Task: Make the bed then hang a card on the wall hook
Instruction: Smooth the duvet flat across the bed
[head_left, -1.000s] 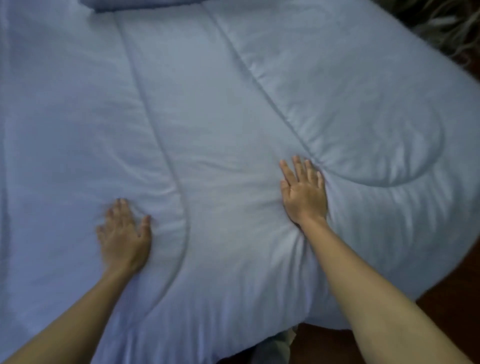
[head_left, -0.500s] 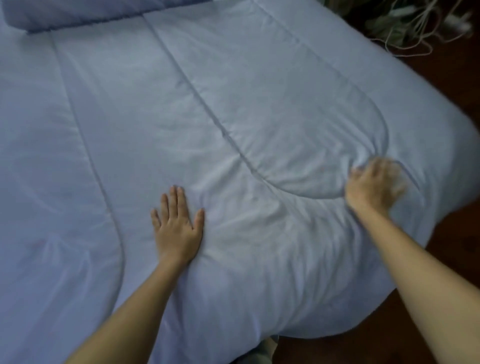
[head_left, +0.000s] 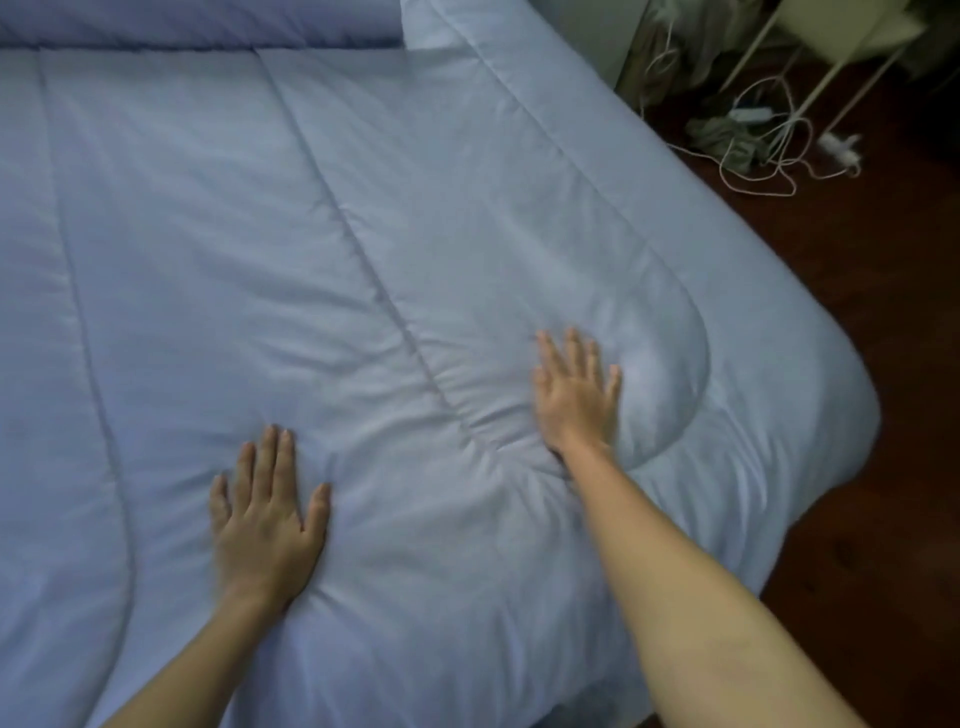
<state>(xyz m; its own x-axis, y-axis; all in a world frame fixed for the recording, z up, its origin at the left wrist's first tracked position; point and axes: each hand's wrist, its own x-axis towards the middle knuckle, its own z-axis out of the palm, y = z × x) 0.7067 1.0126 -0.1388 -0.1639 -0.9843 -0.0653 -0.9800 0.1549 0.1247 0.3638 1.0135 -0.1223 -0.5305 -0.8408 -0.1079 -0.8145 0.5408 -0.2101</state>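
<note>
A pale blue quilted duvet (head_left: 322, 223) covers the bed and fills most of the view. My left hand (head_left: 267, 525) lies flat on it near the front, fingers spread, holding nothing. My right hand (head_left: 576, 395) presses flat on the duvet beside a curved stitched seam near the bed's right corner, fingers apart. Small wrinkles gather between the two hands. A blue pillow or rolled edge (head_left: 197, 26) lies along the top of the bed. No card or wall hook is in view.
Dark wooden floor (head_left: 857, 364) runs along the bed's right side. White cables and a power strip (head_left: 769, 150) lie tangled on the floor at the top right, beside white furniture legs (head_left: 852, 78).
The view has swung right toward the bed's corner. My right hand has come back left from the corner and lies flat. My left hand stays flat on the duvet, slightly shifted.
</note>
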